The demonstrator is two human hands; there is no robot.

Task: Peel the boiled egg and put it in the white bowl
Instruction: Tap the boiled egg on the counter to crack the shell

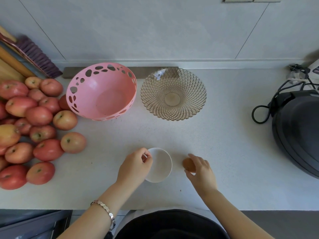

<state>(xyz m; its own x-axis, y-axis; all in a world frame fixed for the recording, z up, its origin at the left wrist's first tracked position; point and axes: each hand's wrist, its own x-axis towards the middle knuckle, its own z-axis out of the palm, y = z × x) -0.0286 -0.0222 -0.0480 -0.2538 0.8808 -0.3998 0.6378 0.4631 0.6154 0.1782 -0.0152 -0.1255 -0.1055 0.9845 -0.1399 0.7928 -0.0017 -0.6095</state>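
The right hand (pixel 201 171) grips the unpeeled egg (pixel 188 164) on the counter (pixel 224 135); the white bowl (pixel 163 161) sits just left of that grip, rim pinched by the left hand (pixel 134 167).

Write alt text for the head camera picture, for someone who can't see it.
A person's left hand grips the rim of a small white bowl while the right hand holds a brown, unpeeled egg beside it on a pale counter. Behind them stand a pink basket and a glass bowl; apples are piled at the left, and a dark appliance sits at the right.
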